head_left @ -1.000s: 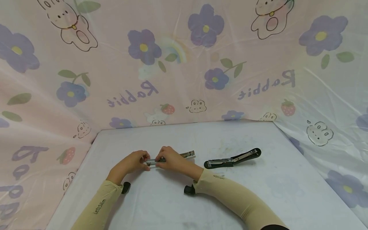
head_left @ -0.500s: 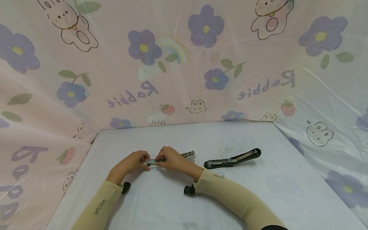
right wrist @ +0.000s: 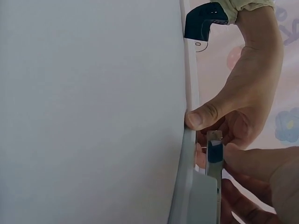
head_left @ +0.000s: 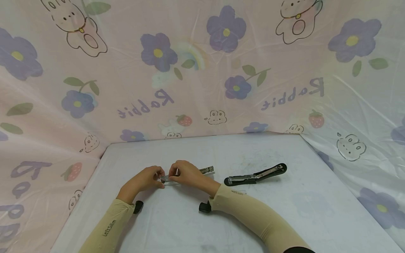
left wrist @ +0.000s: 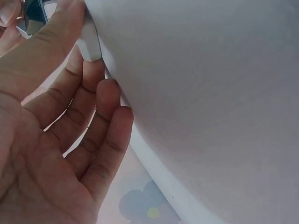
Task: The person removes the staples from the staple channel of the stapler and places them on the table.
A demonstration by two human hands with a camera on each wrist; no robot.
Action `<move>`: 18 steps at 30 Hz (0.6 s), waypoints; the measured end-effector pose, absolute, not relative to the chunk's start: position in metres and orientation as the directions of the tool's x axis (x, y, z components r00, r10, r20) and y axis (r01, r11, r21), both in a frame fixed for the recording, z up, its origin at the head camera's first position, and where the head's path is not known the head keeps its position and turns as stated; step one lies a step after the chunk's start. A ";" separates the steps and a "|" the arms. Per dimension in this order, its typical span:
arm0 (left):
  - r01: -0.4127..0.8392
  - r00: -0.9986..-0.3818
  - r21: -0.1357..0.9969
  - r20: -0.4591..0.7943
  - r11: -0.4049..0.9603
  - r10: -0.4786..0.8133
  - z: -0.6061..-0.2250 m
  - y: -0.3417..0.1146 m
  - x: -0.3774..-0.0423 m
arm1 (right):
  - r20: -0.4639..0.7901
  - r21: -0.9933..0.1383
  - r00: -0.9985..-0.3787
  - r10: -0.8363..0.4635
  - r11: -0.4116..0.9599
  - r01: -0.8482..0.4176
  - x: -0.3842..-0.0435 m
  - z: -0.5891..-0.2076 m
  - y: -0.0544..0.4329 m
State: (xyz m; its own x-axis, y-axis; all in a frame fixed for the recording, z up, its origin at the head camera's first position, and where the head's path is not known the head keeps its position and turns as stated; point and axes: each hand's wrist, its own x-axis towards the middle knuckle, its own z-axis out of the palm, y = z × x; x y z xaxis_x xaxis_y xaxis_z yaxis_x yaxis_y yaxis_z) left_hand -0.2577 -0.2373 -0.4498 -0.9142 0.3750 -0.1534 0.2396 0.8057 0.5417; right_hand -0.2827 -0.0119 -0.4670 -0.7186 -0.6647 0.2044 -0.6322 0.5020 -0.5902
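Note:
A white stapler (head_left: 207, 170) lies spread open on the white table, its far-right part jutting out behind my right hand. My left hand (head_left: 145, 179) grips its left end between thumb and fingers; in the left wrist view the white tip (left wrist: 92, 44) rests against the fingertips. With thumb and fingers my right hand (head_left: 188, 174) pinches the stapler's metal rail (right wrist: 214, 163), which stands above the white base (right wrist: 203, 198) in the right wrist view. The right hand covers the stapler's middle in the head view.
To the right lies a black stapler (head_left: 242, 179), also opened out, with its metal magazine showing. A small, faint strip (head_left: 243, 192) sits just in front of it. A printed curtain (head_left: 196, 80) hangs behind the table (head_left: 177, 225) and along its sides.
My right hand has shifted slightly left along the stapler, closer to the left hand, and its forearm moved with it. The left hand and the black stapler stay in place.

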 end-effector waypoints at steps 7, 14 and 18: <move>0.242 -0.912 0.545 -0.154 0.803 0.380 -0.448 -0.237 -0.257 | 0.185 -0.568 -0.744 -0.642 0.547 -0.614 -0.283 -0.467 -0.016; 0.235 -0.912 0.550 -0.162 0.802 0.378 -0.447 -0.237 -0.257 | 0.172 -0.549 -0.769 -0.616 0.588 -0.594 -0.284 -0.468 -0.020; 0.231 -0.913 0.556 -0.161 0.799 0.376 -0.447 -0.237 -0.256 | 0.169 -0.524 -0.772 -0.613 0.608 -0.597 -0.283 -0.467 -0.022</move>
State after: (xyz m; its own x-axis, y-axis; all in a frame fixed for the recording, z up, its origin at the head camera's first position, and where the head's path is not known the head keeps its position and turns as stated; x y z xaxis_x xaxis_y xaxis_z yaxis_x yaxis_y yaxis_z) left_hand -0.2563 -0.2366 -0.4472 -0.9126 0.3758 -0.1610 0.2308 0.7987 0.5557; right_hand -0.2835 -0.0217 -0.4669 -0.7718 -0.6130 0.1689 -0.5971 0.6075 -0.5238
